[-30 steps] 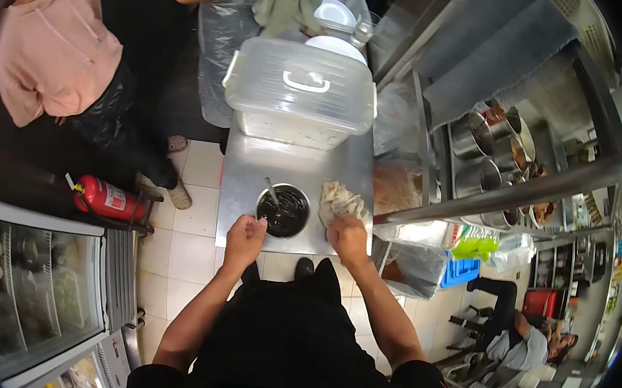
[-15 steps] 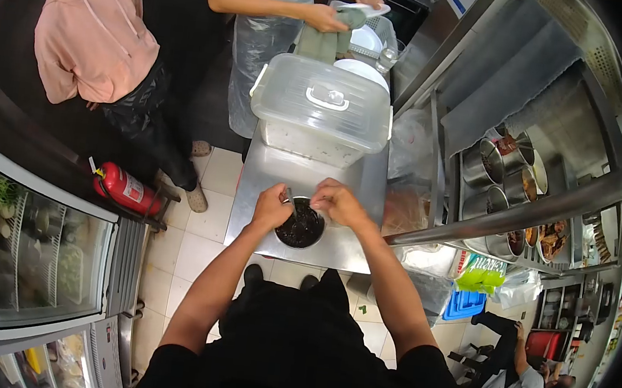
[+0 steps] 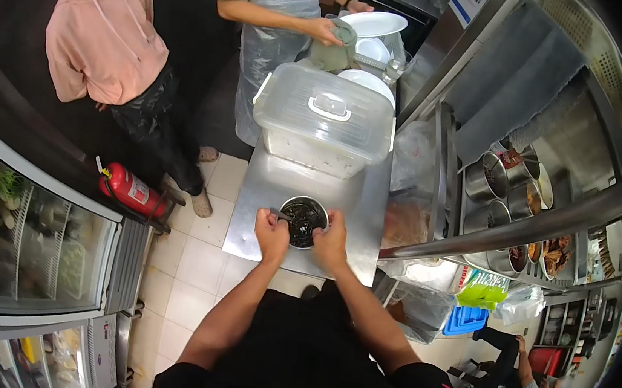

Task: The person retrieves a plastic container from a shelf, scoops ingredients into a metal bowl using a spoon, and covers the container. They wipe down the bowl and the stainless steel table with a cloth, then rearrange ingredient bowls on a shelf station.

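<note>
A round metal container (image 3: pixel 322 207) of dark, glossy, wet-looking food (image 3: pixel 302 220) stands upright on the steel table. At its left side, my left hand (image 3: pixel 271 235) is closed around a thin metal utensil (image 3: pixel 281 214), whose other end disappears into the dark food, so its kind is hidden. My right hand (image 3: pixel 331 240) grips the container's right rim, thumb toward the inside. Beyond both hands sits a large translucent lidded storage box (image 3: pixel 326 124) with a white handle.
The steel table (image 3: pixel 263 181) has its front edge just before me. Across it, a co-worker's hand (image 3: pixel 324 32) holds a green cloth beside a white plate (image 3: pixel 374 24). At right, a metal rack bar (image 3: pixel 505 222) fronts several pots. A fire extinguisher (image 3: pixel 129 189) stands at left.
My right hand has come down from above the container to its right rim. My left hand has lowered, the utensil tilting over. Across the table, the co-worker's plate has turned face-up.
</note>
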A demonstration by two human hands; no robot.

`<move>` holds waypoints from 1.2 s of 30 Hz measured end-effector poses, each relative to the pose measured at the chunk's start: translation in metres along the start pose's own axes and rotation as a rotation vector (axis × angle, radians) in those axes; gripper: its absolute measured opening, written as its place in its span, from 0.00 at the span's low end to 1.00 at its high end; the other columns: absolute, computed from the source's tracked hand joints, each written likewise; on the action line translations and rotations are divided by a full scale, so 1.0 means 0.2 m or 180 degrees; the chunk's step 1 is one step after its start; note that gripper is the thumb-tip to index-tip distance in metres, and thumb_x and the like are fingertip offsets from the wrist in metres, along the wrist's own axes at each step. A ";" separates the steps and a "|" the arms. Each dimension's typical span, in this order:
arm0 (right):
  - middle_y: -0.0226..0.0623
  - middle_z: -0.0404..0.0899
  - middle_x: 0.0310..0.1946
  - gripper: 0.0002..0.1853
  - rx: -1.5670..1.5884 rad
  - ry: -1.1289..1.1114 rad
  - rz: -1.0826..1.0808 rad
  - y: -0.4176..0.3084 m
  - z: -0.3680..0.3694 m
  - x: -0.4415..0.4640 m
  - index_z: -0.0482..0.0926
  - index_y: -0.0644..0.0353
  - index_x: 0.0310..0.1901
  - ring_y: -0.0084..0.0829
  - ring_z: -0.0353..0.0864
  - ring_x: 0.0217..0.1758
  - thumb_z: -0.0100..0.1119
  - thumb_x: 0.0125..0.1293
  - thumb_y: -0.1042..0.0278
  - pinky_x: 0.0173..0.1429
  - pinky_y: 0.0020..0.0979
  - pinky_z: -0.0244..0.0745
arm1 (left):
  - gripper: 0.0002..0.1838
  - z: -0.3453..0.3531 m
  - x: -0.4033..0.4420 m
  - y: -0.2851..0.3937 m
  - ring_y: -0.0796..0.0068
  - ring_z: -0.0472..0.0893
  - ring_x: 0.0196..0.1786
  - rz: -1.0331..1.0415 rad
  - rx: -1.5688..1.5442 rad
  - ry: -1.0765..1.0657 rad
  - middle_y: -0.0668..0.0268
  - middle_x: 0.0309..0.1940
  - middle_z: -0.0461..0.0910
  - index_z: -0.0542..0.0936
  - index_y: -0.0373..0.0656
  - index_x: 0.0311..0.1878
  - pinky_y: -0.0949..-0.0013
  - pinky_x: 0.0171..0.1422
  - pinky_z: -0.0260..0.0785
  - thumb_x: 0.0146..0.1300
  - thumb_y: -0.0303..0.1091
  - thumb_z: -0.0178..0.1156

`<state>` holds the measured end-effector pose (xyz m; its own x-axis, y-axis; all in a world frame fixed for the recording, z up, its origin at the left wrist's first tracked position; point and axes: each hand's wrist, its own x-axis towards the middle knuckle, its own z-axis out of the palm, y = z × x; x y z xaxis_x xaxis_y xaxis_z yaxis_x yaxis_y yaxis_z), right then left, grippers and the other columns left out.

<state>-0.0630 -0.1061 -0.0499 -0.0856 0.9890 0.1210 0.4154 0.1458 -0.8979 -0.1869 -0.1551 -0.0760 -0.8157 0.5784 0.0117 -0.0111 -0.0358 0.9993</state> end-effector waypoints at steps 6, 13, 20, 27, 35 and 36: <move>0.44 0.71 0.43 0.19 -0.0477 -0.2192 -0.1361 -0.05 -0.11 0.42 0.70 0.61 0.45 0.45 0.72 0.50 0.54 0.48 0.85 0.56 0.35 0.68 | 0.19 -0.24 0.24 0.20 0.80 0.70 0.23 -0.1542 -0.0621 -0.2052 0.69 0.22 0.70 0.72 0.40 0.49 0.74 0.25 0.65 0.51 0.28 0.53; 0.43 0.73 0.45 0.21 -0.0434 -0.2308 -0.1219 -0.13 -0.07 0.47 0.75 0.59 0.48 0.36 0.77 0.42 0.66 0.49 0.74 0.48 0.32 0.74 | 0.07 0.06 0.45 0.14 0.67 0.71 0.25 0.0137 0.2012 -0.1917 0.62 0.21 0.73 0.73 0.40 0.29 0.64 0.33 0.64 0.43 0.25 0.54; 0.31 0.75 0.24 0.13 -0.0383 -0.2158 -0.0670 -0.12 -0.04 0.46 0.77 0.64 0.32 0.24 0.72 0.28 0.71 0.47 0.70 0.34 0.28 0.69 | 0.01 0.08 0.42 0.14 0.59 0.72 0.26 0.0017 0.2503 -0.1892 0.53 0.19 0.71 0.70 0.39 0.23 0.60 0.33 0.64 0.44 0.23 0.52; 0.30 0.72 0.27 0.15 0.0480 -0.1868 -0.0327 0.10 0.14 0.42 0.72 0.62 0.37 0.24 0.71 0.32 0.61 0.45 0.81 0.39 0.27 0.69 | 0.02 0.10 0.36 0.06 0.55 0.68 0.23 0.0133 0.2306 -0.1209 0.53 0.18 0.70 0.68 0.39 0.21 0.57 0.31 0.61 0.42 0.22 0.48; 0.45 0.74 0.31 0.17 -0.0445 -0.0111 0.0202 0.16 0.12 0.11 0.68 0.63 0.41 0.40 0.75 0.37 0.55 0.47 0.78 0.47 0.37 0.70 | 0.07 0.08 0.14 -0.17 0.71 0.67 0.26 -0.0888 0.0310 0.0248 0.66 0.22 0.68 0.66 0.42 0.28 0.67 0.31 0.64 0.43 0.21 0.49; 0.47 0.75 0.33 0.17 -0.0577 -0.0749 0.0248 0.18 0.08 0.23 0.68 0.63 0.42 0.41 0.76 0.38 0.55 0.47 0.77 0.47 0.38 0.70 | 0.09 0.04 0.13 0.12 0.71 0.70 0.25 -0.1834 0.0280 -0.0379 0.64 0.23 0.70 0.68 0.40 0.31 0.66 0.23 0.64 0.42 0.23 0.52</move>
<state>-0.0670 -0.0556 -0.0837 -0.2459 0.9671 -0.0656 0.5818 0.0931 -0.8080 -0.2037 -0.1345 -0.0515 -0.6219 0.5723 -0.5346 -0.3805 0.3758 0.8450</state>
